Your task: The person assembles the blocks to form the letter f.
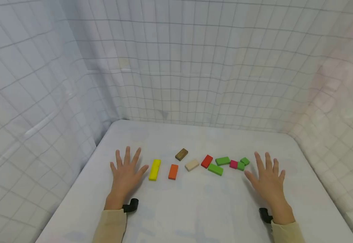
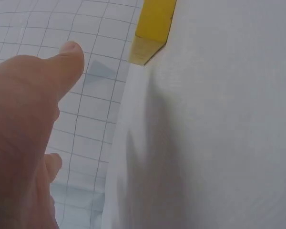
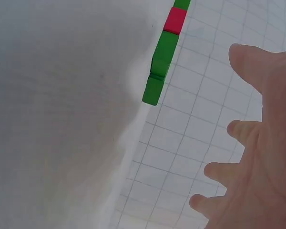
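My left hand is spread palm down at the left, holding nothing, its thumb beside a yellow block. The right hand is likewise spread at the right, nearest to a small green block. Between them lie an orange block, a brown block, a beige block, a red block, two longer green blocks, one behind and one in front, a pink cube and another small green block. In the left wrist view, the hand's shadow falls near the yellow block.
The blocks lie in a loose row on a white table. Grid-patterned white sheets hang behind it and at both sides. Black wrist-worn pieces sit on the left wrist and right wrist.
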Action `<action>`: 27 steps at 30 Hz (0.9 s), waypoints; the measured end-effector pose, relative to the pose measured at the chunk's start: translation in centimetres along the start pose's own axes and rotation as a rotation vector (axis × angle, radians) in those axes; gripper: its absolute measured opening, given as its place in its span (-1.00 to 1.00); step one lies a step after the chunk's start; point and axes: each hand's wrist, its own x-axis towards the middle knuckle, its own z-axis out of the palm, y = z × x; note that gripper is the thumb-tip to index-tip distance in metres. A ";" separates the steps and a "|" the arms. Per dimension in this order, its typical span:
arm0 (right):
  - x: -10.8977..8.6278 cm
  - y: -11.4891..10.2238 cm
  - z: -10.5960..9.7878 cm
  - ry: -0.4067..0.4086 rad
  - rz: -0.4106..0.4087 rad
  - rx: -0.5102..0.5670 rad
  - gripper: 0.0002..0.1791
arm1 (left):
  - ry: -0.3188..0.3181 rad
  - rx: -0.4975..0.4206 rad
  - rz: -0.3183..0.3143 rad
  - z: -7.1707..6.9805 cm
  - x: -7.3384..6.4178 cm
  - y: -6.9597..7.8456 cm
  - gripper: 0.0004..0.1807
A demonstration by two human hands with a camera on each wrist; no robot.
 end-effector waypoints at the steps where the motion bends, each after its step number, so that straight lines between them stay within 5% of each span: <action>1: 0.1 -0.3 0.1 -0.001 -0.005 -0.003 0.01 | -0.007 -0.010 -0.003 0.0 0.0 0.0 -0.09; 6: 0.7 -2.5 1.0 -0.026 -0.068 -0.001 0.01 | -0.071 -0.086 -0.012 -0.1 -0.2 0.1 -0.12; 16: 2.8 -10.3 2.0 -0.074 -0.317 0.026 -0.02 | -0.148 -0.416 -0.032 0.0 0.3 0.6 -0.26; 27: 5.6 -19.5 3.8 -0.184 -0.567 0.097 -0.04 | -0.195 -0.551 -0.095 -0.5 0.1 1.0 -0.34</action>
